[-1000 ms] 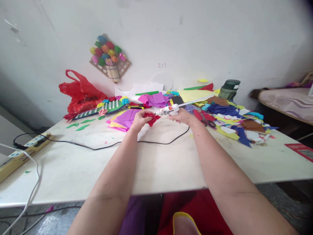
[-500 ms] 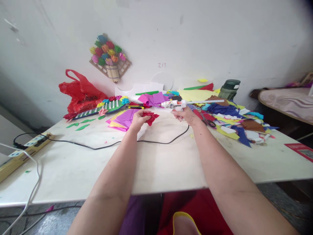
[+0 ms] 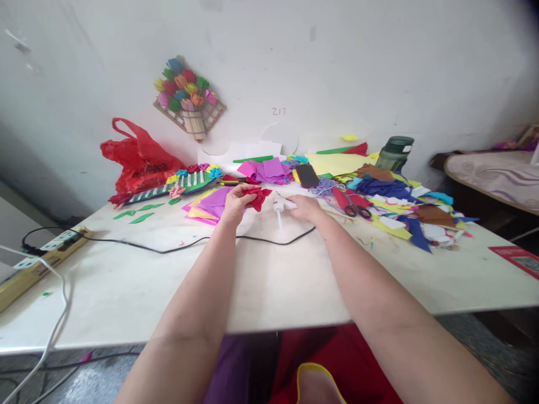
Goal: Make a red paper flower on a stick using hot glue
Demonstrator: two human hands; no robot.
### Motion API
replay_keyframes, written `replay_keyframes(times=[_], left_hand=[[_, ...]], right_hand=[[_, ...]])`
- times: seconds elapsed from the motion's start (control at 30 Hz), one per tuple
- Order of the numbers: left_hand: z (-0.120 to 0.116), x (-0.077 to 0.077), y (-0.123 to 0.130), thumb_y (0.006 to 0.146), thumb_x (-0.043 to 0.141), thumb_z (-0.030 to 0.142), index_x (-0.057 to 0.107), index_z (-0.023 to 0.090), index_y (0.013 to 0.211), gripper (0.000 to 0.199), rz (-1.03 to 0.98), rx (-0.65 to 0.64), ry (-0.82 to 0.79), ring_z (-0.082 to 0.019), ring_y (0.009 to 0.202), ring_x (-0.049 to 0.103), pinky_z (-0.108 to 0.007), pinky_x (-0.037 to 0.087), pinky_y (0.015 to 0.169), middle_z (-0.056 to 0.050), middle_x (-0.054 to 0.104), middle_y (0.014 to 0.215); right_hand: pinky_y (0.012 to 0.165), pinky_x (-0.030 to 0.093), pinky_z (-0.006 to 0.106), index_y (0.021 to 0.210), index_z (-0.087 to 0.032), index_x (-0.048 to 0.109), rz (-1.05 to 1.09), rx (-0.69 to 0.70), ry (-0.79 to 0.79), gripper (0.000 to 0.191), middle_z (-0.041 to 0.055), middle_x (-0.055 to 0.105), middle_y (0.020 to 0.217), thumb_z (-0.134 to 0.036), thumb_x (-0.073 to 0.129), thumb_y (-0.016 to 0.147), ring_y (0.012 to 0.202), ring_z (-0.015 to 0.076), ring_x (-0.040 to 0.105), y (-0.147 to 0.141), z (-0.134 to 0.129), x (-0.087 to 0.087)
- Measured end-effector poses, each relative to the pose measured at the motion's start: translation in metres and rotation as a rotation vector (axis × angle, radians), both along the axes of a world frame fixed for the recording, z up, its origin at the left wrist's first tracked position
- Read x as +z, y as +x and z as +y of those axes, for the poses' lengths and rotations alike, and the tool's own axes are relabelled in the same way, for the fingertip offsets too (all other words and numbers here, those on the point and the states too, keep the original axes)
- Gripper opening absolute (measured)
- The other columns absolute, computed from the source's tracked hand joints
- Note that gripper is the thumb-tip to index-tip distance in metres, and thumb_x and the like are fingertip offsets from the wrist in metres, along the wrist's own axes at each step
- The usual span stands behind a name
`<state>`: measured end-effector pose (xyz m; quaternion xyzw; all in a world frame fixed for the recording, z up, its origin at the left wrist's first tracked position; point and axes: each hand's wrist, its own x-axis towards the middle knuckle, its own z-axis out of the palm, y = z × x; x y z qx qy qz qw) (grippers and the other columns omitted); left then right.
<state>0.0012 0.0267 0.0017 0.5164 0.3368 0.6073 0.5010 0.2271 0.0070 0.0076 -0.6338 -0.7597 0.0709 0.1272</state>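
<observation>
A folded red paper piece (image 3: 257,198) is pinched between the thumb and fingers of my left hand (image 3: 236,205), above the middle of the table. Just right of it, my right hand (image 3: 305,209) is wrapped round the handle of a white glue gun (image 3: 283,205). The gun's glue stick points toward the table's front edge, and its black cord (image 3: 269,242) runs left. Purple and yellow paper sheets (image 3: 213,205) lie beside my left hand. Behind the gun is a black phone (image 3: 307,175).
Scissors (image 3: 351,210) and a heap of coloured scraps (image 3: 404,205) lie at right, near a green bottle (image 3: 394,153). At left are a red bag (image 3: 141,160), green paper leaves (image 3: 142,218), a panel with paper flowers (image 3: 179,187) and a power strip (image 3: 46,264).
My right hand has moved left and slightly down, turning the glue gun so its stick points toward the front. The phone and scissors are more exposed. My left hand has shifted slightly left with the red paper.
</observation>
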Motion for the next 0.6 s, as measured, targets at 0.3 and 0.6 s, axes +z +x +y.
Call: replay_keyframes(times=[0.3, 0.6], left_hand=[[-0.002, -0.002, 0.004, 0.049, 0.085, 0.027, 0.065, 0.017, 0.088, 0.045, 0.070, -0.096, -0.022, -0.019, 0.069, 0.069, -0.036, 0.058, 0.067, -0.003, 0.073, 0.081], [-0.008, 0.001, 0.011, 0.048, 0.086, 0.024, 0.067, 0.014, 0.084, 0.043, 0.120, -0.169, -0.026, -0.017, 0.067, 0.069, -0.030, 0.056, 0.063, -0.005, 0.073, 0.080]], right_hand=[[0.090, 0.048, 0.038, 0.139, -0.028, 0.060, -0.100, -0.004, -0.050, 0.055, 0.0132, 0.062, 0.137, -0.036, 0.056, 0.084, 0.119, 0.0340, 0.061, -0.005, -0.001, 0.002], [0.092, 0.046, 0.029, 0.115, -0.023, 0.075, 0.251, 0.065, 0.144, 0.039, 0.0052, 0.072, 0.121, -0.040, 0.046, 0.095, 0.108, 0.0201, 0.064, -0.007, 0.004, 0.011]])
